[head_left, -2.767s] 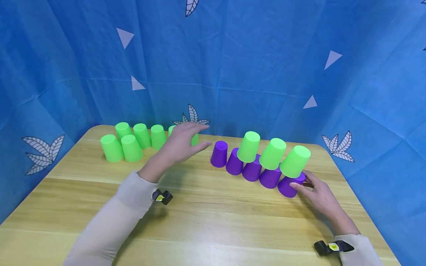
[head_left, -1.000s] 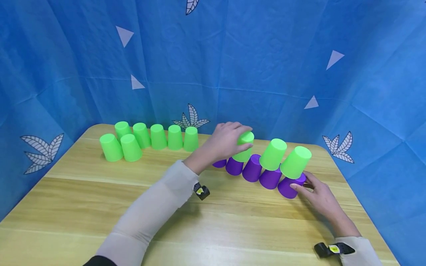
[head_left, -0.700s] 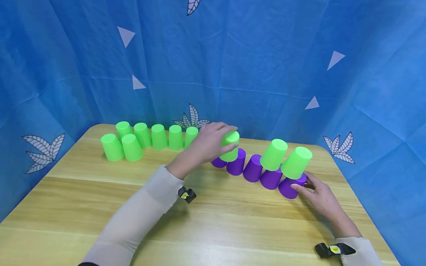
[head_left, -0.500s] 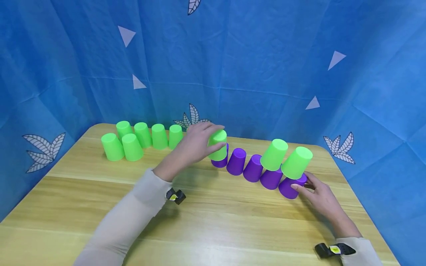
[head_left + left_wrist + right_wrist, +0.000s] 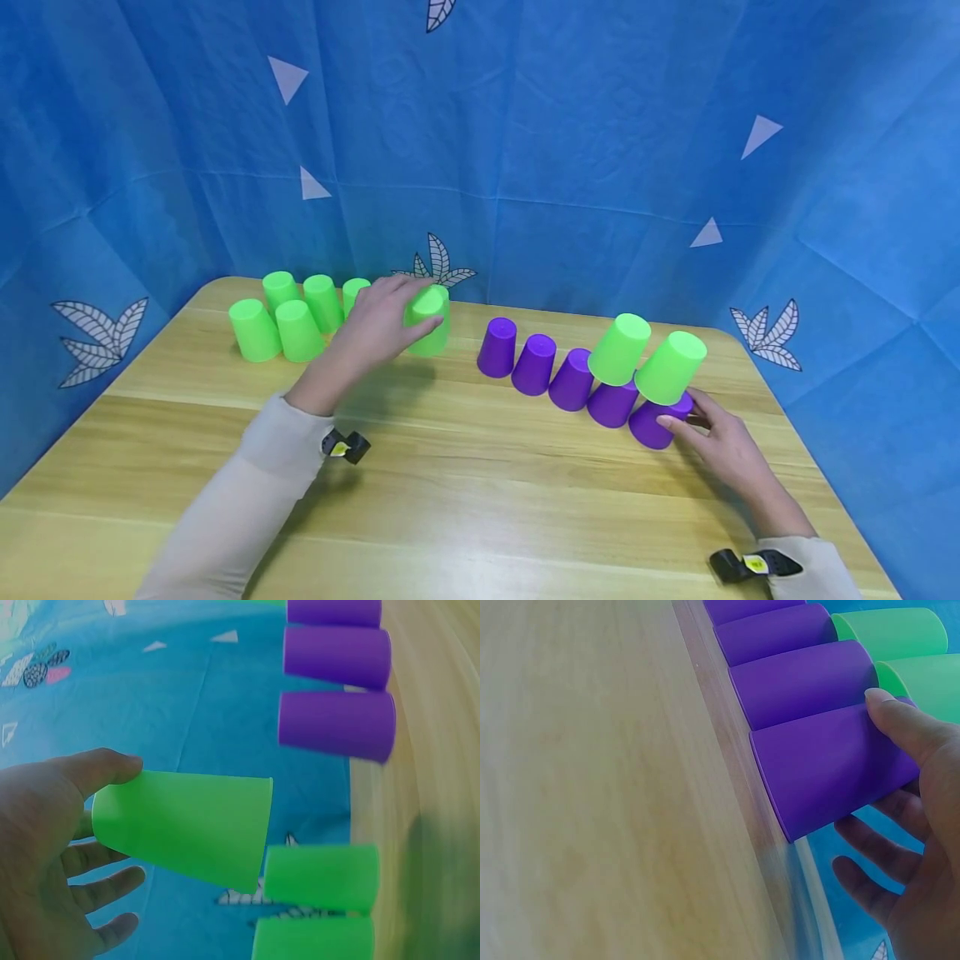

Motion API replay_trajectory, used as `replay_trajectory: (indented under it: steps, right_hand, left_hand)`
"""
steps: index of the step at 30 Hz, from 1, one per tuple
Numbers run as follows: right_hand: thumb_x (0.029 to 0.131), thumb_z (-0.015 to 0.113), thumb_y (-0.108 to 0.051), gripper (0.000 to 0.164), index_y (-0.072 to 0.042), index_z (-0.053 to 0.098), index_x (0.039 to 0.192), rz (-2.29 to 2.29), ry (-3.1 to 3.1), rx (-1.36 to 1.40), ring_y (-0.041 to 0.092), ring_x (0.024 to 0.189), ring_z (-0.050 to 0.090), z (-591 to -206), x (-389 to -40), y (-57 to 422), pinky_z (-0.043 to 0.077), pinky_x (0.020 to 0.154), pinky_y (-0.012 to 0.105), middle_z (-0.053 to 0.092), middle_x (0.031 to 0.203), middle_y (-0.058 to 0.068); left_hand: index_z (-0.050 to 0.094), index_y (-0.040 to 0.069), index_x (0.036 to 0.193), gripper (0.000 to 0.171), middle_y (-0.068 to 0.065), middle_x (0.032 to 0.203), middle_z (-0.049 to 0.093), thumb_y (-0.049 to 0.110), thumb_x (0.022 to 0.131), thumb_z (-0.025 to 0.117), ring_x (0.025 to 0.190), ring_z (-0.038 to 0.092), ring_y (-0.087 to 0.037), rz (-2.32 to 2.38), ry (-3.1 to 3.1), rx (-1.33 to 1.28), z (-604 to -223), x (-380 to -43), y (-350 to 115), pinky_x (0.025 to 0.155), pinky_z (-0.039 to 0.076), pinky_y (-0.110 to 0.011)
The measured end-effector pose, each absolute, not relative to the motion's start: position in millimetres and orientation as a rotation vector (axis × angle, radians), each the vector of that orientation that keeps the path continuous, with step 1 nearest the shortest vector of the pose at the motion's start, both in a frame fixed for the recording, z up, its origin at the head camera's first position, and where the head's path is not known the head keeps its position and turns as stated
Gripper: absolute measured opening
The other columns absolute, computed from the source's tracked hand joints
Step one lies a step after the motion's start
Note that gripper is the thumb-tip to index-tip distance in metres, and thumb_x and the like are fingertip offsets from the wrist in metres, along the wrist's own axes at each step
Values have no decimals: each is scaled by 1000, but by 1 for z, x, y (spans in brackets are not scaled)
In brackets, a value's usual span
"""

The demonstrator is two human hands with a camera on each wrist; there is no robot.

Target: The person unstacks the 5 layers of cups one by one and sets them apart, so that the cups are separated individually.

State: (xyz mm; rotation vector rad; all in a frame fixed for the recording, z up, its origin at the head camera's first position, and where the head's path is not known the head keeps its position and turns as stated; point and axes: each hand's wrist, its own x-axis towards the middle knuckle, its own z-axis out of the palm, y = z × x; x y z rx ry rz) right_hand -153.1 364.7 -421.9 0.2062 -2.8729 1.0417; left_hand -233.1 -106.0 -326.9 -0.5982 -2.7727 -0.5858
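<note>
My left hand pinches a green cup by its narrow end, thumb on one side and fingers on the other. In the left wrist view this cup is raised above the table, near two standing green cups. My right hand holds the rightmost purple cup of a slanting row, thumb at its near side. Upside down on that row stand two green cups, one left of the other. The left purple cups of the row carry nothing.
Several upside-down green cups stand at the back left, some of them hidden behind my left hand. A blue patterned cloth hangs behind the wooden table and along its sides.
My left hand, empty at first, has taken the leftmost green cup off the purple row and carried it left towards the other green cups. My right hand has stayed on the end purple cup.
</note>
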Motion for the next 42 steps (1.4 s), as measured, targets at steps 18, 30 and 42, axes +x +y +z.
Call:
replay_trajectory:
  steps: [18,30,42]
  right_hand:
    - [96,62,-38,64,-1,42,144,1047,-2867,202,47,112,57,-423,-151,366,43,93,60,57,128,27]
    - [96,62,-39,64,-2,42,145,1042,-2864,214,47,112,57,-423,-152,366,43,93,60,57,128,26]
    - [96,62,-38,63,-1,43,144,1041,-2862,221,46,110,58,-424,-154,366,44,92,59,58,127,26]
  left_hand:
    - [52,4,138,57,-20,138,53,39,95,62,129,41,-44,-539,-2815,-403,-342,-236,-170,103,27,-64]
    - [51,4,140,60,-23,139,51,45,96,59,131,37,-46,-423,-2869,-287,-354,-244,-192,99,27,-66]
    - [54,4,138,57,-22,138,52,41,94,63,132,34,-51,-379,-2862,-267,-370,-250,-203,101,24,-67]
